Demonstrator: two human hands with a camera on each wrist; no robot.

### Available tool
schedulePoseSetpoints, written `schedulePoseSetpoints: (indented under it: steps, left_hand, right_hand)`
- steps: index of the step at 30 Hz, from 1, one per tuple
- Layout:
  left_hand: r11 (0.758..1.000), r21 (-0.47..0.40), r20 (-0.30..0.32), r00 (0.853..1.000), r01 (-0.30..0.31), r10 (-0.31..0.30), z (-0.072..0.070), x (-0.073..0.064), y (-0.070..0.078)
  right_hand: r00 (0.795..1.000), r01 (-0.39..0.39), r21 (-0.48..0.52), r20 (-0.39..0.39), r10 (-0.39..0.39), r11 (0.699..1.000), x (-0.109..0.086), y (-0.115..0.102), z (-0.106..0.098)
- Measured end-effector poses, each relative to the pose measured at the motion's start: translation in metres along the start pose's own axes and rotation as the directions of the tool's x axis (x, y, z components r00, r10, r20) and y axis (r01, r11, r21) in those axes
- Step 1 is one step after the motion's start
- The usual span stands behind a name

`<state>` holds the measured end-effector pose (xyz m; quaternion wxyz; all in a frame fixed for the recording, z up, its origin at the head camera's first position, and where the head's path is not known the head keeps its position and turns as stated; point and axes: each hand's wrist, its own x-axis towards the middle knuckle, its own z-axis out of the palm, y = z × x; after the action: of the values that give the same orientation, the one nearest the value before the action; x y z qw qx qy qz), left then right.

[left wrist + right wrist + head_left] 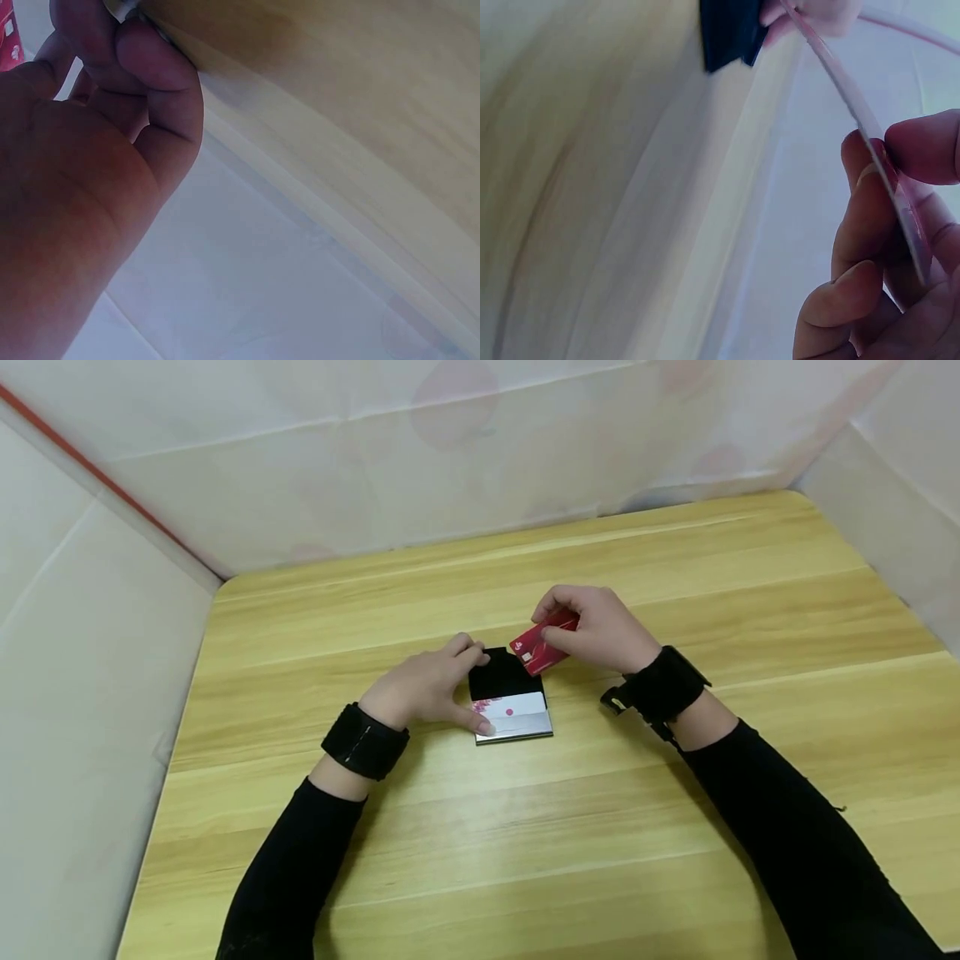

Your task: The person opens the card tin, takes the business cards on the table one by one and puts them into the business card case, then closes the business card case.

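Note:
A small card case (501, 677) lies on the table with its black lid folded back. White cards with a pink flower print (521, 704) show in its lower half. My left hand (422, 685) grips the case at its left side, thumb on the lower front corner and fingers at the lid's edge. Over the lid's right corner, my right hand (603, 628) pinches a red bank card (527, 648) between thumb and fingers, tilted. In the right wrist view the red card (855, 101) appears nearly edge-on. The left wrist view shows curled fingers (176, 112); the case is mostly hidden there.
The light wood-grain table (480, 860) extends all around the case. Pale sheeting (450, 468) hangs behind the table's far edge, and more stands at both sides. Black straps (366, 742) circle both wrists.

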<state>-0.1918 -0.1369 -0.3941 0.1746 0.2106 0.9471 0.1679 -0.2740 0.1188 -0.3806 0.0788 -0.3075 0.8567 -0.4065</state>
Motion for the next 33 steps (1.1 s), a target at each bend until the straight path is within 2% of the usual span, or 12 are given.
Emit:
schedulePoseSetpoints:
  steps: [7,13,23,30,33]
  left_hand:
    - [1.0,0.009,0.012,1.0,0.002,-0.002,0.003,0.003,0.004]
    - [1.0,0.022,0.007,1.0,-0.009,0.009,0.003,0.003,0.006]
    - [0.999,0.028,-0.012,0.999,-0.029,0.029,0.005,0.005,0.008]
    - [0.999,0.019,-0.014,1.0,-0.028,0.028,0.004,0.005,0.005]
    - [0.999,0.022,-0.009,1.0,-0.027,0.027,0.004,0.004,0.005]
  right_hand:
    - [0.997,0.052,0.072,0.045,-0.056,0.996,-0.007,-0.005,0.008]
    - [0.988,0.088,0.116,0.119,-0.102,0.989,-0.01,-0.007,0.016]
    - [0.971,0.109,0.078,0.204,-0.123,0.991,-0.013,-0.008,0.024]
    - [0.95,0.189,0.0,0.255,-0.183,0.982,-0.012,-0.008,0.032]
    - [0.947,0.207,-0.048,0.259,-0.187,0.977,-0.013,-0.009,0.035]
